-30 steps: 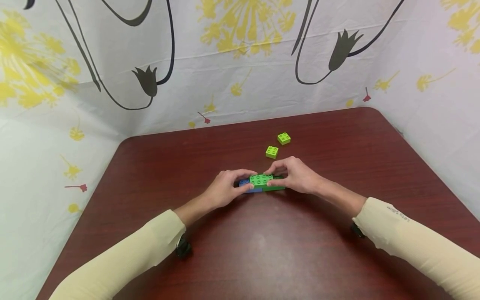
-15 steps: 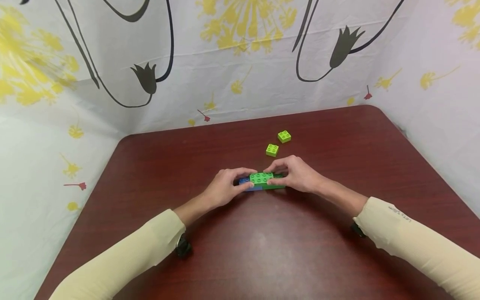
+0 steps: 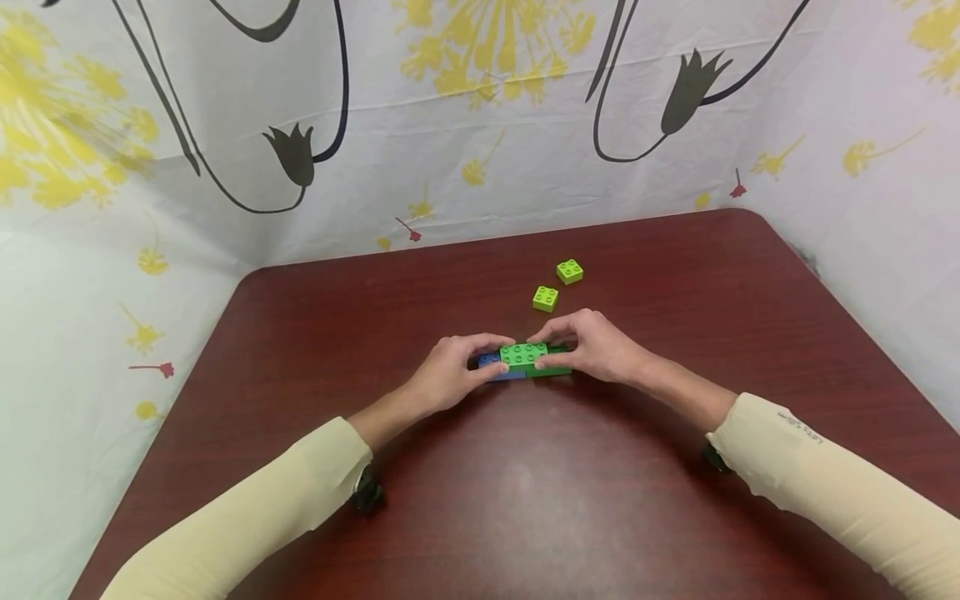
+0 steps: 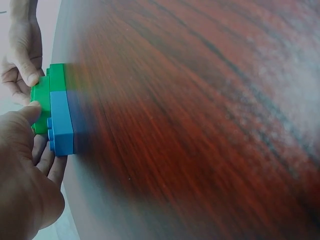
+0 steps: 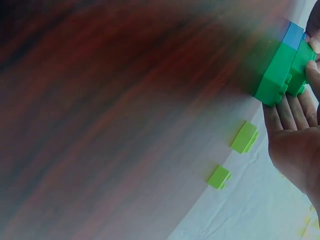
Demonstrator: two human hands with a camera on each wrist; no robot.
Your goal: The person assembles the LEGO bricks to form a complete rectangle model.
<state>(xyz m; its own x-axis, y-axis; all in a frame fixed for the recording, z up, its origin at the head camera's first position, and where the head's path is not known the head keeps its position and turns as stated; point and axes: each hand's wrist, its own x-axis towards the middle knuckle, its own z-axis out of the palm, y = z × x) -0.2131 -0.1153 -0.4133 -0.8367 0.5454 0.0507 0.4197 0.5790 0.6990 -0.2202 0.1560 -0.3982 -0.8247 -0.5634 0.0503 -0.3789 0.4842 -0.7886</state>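
Note:
A bright green toy building brick [image 3: 522, 355] with studs sits on top of two bricks laid end to end. Of these lower ones, the blue brick [image 4: 62, 125] is on the left and the darker green brick [image 5: 275, 75] on the right. My left hand [image 3: 450, 375] pinches the bright green brick's left end, thumb on the near side and fingers behind. At its other end my right hand [image 3: 600, 348] holds it the same way. The fingers partly cover both ends of the stack.
Two small lime green bricks lie apart beyond the stack, a nearer lime brick [image 3: 545, 299] and a farther lime brick [image 3: 570, 272]. The dark red wooden table [image 3: 517, 483] ends at a patterned white cloth [image 3: 360, 200] behind and at the sides.
The head view has shifted slightly, so the table and bricks appear a little higher. Both hands keep the same hold on the bright green brick.

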